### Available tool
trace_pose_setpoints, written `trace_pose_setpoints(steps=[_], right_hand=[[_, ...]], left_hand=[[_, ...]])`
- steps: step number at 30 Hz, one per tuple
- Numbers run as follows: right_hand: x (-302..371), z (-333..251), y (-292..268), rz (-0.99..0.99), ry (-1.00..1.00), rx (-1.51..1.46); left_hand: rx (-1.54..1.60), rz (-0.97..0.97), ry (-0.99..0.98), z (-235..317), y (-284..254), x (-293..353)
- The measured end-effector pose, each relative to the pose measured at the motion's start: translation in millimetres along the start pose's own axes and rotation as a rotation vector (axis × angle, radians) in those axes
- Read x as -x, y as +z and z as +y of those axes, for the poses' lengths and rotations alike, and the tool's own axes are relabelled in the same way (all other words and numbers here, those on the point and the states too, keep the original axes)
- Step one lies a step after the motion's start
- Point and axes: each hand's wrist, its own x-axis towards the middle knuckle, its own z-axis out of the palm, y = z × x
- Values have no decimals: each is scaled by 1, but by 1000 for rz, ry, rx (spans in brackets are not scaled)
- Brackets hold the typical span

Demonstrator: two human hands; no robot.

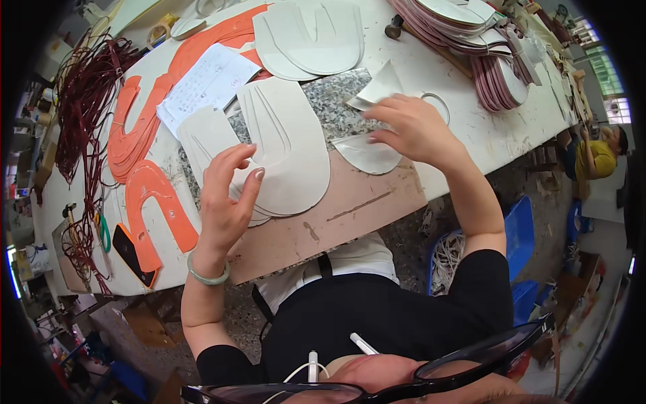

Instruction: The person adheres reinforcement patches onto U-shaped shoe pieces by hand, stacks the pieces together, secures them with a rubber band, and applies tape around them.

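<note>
My left hand hovers over or rests on white U-shaped sheet pieces stacked in front of me. Its thumb and fingers are apart, with nothing visible between them. Thin raised lines run along the white pieces. To the right, my right hand is open above a rounded white piece, fingers and thumb spread. Just beyond its fingertips lies a folded white scrap. Beside the hand is a thin pale ring. Whether either hand touches what lies under it, I cannot tell.
A speckled stone slab and brown board lie under the pieces. Orange U-shaped pieces, a written sheet, a phone and dark red cords are left. A hammer and bundled pieces sit far right.
</note>
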Motion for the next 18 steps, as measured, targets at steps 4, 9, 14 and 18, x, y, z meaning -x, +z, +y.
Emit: trace_pose_setpoints(steps=[4, 9, 14, 18], right_hand=[[37, 36, 20, 170, 152, 75], [37, 36, 20, 171, 270, -415], [6, -22, -30, 41, -57, -530], [-34, -36, -5, -146, -4, -795]], left_hand=[[-19, -112, 101, 12, 12, -15], [-36, -140, 184, 22, 34, -42], [115, -215, 201, 25, 25, -41], [217, -290, -78, 15, 8, -30]])
